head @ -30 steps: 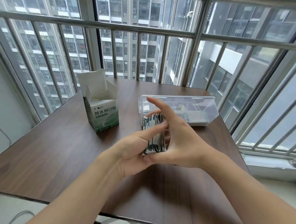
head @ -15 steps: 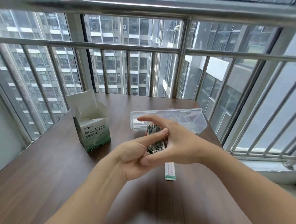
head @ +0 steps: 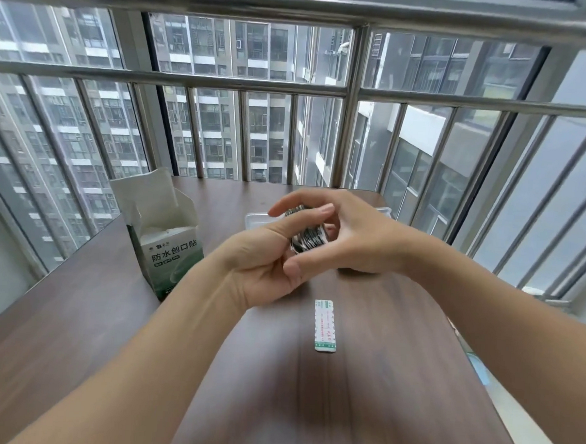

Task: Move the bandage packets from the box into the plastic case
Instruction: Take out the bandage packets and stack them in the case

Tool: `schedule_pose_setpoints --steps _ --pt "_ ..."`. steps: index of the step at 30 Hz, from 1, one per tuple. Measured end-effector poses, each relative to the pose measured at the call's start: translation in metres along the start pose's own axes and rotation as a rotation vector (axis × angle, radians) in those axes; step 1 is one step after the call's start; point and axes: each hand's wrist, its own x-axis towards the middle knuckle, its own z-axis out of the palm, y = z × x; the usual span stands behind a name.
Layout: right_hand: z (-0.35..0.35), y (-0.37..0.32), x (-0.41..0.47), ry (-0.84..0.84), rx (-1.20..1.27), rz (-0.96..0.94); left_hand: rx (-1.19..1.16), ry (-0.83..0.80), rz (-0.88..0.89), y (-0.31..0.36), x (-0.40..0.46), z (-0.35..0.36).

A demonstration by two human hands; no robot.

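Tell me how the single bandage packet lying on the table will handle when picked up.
The bandage packet looks thin and paper-wrapped, so probably very light and floppy. It lies flat on the smooth wooden table, so it may slide and need lifting by an edge. Being flat, it won't roll.

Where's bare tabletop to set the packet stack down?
Free: the near table in front of the open box, and the strip right of the loose packet. Crowded: mid-table, where left hand and right hand hold the stack before the plastic case.
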Motion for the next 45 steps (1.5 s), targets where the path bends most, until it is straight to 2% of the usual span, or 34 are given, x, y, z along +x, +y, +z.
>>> schedule_pose_setpoints --steps 3,6,7,8,10,11,12,13,15,17,18,23,28,34,38,45 --pt "0.005 0.004 0.006 -0.006 -0.026 -0.01 -0.021 0.027 0.004 0.001 0.002 -0.003" --pt "0.0 0.01 0.015 0.047 0.211 0.007 0.047 0.013 0.006 0.013 -0.004 -0.009" --pt "-0.006 0.011 0.019 0.089 0.317 0.027 0.171 0.116 0.045 0.016 -0.006 -0.013" --pt "-0.014 0.013 0.022 0.131 0.413 0.056 0.37 0.285 0.155 0.017 -0.007 -0.019" --pt "-0.035 0.018 0.028 0.192 0.496 0.143 0.876 0.661 0.599 0.017 -0.009 -0.037" --pt "-0.043 0.02 0.032 0.22 0.458 0.196 1.114 0.756 0.803 0.017 -0.01 -0.047" --pt "-0.051 0.022 0.036 0.255 0.378 0.243 1.328 0.78 0.874 0.017 -0.008 -0.056" --pt "-0.055 0.024 0.041 0.287 0.274 0.281 1.494 0.763 0.844 0.016 -0.002 -0.065" --pt "-0.059 0.029 0.053 0.294 0.055 0.332 1.667 0.695 0.668 0.012 0.011 -0.078" --pt "-0.057 0.034 0.064 0.202 -0.113 0.429 1.678 0.629 0.548 0.008 0.021 -0.083" --pt "-0.055 0.038 0.067 0.156 -0.142 0.49 1.635 0.595 0.545 0.007 0.024 -0.086" --pt "-0.052 0.046 0.055 0.115 -0.105 0.652 1.378 0.483 0.737 -0.003 0.012 -0.09" --pt "-0.025 0.047 0.03 0.083 -0.066 0.764 1.403 0.44 0.811 -0.024 -0.007 -0.096" --pt "0.003 0.037 0.034 0.06 -0.138 0.731 1.602 0.434 0.889 -0.045 -0.009 -0.101" --pt "0.008 0.035 0.032 -0.035 -0.152 0.748 1.699 0.411 0.941 -0.047 -0.01 -0.103" --pt "0.017 0.032 0.024 -0.239 -0.154 0.592 1.834 0.362 0.788 -0.044 -0.007 -0.11"
